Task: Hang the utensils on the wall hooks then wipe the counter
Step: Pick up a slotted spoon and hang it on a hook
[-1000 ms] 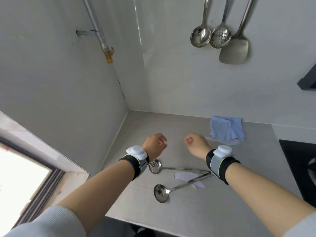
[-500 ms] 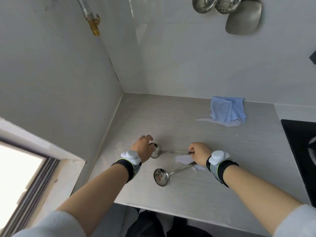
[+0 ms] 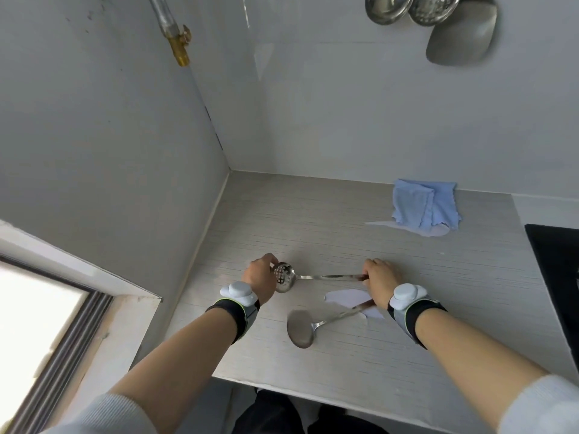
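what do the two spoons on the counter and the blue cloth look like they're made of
The slotted spoon and the ladle both look like polished metal, probably stainless steel: silvery grey, with bright glints along the thin handles. The blue cloth looks like soft woven fabric, maybe microfibre: matte, folded over itself, with a wavy stitched edge.

Metal pipe (image 3: pixel 163 14) with brass fitting (image 3: pixel 181 47) runs down left wall, upper left. Window frame (image 3: pixel 62 333) with bright pane at lower left. Black stove top (image 3: pixel 557 264) at right edge, level with work surface. White paper scraps (image 3: pixel 344 297) lie flat on surface. Dark clothing (image 3: pixel 269 415) visible below front edge.
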